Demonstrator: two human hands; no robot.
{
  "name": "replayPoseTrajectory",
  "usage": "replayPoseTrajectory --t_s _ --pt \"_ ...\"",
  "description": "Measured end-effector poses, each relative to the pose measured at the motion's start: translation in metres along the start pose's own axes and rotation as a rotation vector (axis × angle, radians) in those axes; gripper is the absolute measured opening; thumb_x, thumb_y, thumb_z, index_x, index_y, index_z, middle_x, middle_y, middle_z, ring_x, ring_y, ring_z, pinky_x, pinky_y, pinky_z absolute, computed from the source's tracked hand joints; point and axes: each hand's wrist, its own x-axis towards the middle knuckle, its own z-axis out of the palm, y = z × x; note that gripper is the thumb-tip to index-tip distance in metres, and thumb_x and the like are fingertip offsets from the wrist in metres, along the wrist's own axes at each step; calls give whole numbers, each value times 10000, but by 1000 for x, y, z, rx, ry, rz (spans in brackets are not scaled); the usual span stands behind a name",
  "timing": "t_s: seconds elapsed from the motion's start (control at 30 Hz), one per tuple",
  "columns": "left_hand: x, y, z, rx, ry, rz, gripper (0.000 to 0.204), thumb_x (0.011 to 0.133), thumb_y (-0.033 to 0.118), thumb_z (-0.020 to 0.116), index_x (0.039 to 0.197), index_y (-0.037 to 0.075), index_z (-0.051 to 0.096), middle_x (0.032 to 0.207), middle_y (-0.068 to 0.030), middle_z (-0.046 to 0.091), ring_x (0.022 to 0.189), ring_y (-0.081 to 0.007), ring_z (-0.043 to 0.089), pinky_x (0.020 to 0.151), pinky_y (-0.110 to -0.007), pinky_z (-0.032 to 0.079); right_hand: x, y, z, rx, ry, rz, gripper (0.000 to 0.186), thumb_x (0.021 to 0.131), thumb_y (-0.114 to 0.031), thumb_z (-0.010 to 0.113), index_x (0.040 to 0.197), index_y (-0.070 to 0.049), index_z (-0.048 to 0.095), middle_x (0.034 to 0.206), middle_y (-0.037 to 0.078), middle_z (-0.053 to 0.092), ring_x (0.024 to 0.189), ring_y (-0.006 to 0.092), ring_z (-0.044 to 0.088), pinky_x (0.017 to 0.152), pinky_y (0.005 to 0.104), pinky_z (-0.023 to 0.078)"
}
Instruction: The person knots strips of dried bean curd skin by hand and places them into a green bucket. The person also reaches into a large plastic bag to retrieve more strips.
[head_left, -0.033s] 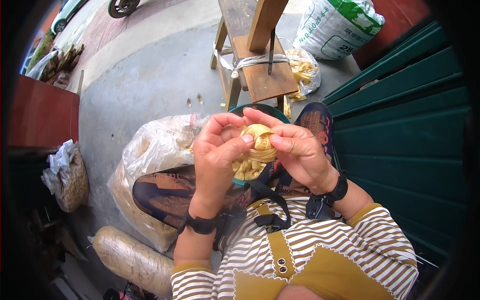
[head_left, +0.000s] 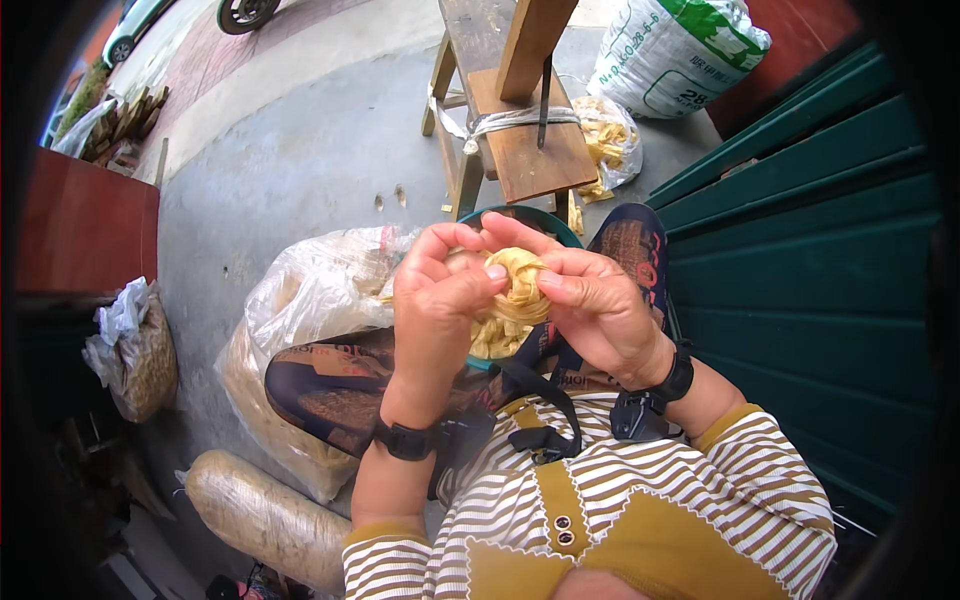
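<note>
A ring-like coil of pale yellow, ribbon-like strip (head_left: pixel 520 287) is held up in front of my lap; its exact material I cannot tell. The thumb and fingers of my left hand (head_left: pixel 432 290) pinch its left side. My right hand (head_left: pixel 600 308) grips the right side, thumb pressed near the rim. Below the coil, more yellow folded pieces (head_left: pixel 497 340) lie in a teal basin (head_left: pixel 548 217) between my legs. My hands hide much of that basin.
A wooden bench (head_left: pixel 525 180) with an upright post stands ahead, bound with white cloth. Behind it are a bag of yellow pieces (head_left: pixel 612 140) and a white-green sack (head_left: pixel 670 65). Large clear plastic bags (head_left: pixel 310 285) sit to my left. Green metal panels (head_left: pixel 800 260) rise on the right.
The coil has turned between my fingers, and a folded strip now crosses its top. My left hand has shifted slightly to the right.
</note>
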Motion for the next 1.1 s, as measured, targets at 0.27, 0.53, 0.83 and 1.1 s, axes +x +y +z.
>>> replayPoseTrajectory --t_s 0.27,0.53,0.83,1.1 --pt "-10 11 -1 -121 -280 -458 315 848 142 569 1094 -49 521 893 -137 632 646 -184 629 611 -278 526 2 -13 -4 -33 -81 163 350 913 -183 563 1167 58 576 1408 122 414 1219 225 468 1023 343 356" --pt "-11 16 21 357 -35 -314 297 842 146 638 1055 -33 534 820 -63 623 591 -98 589 520 -202 463 -3 -25 -4 -847 -65 16 282 934 -245 569 779 -10 585 674 28 546 602 74 484 549 250 412" --pt "-24 33 -12 388 25 -174 185 812 71 708 951 -4 612 876 -26 648 782 -58 582 681 -188 459 -21 -35 -14 -490 0 203 353 983 -302 467 878 5 605 720 25 594 598 56 536 530 195 443" --pt "-18 29 0 698 -128 51 292 761 80 753 998 -25 618 867 -51 644 783 -73 578 697 -211 467 -2 -62 -25 -729 -281 295 261 950 -231 537 894 16 601 716 15 582 606 76 565 533 232 457"
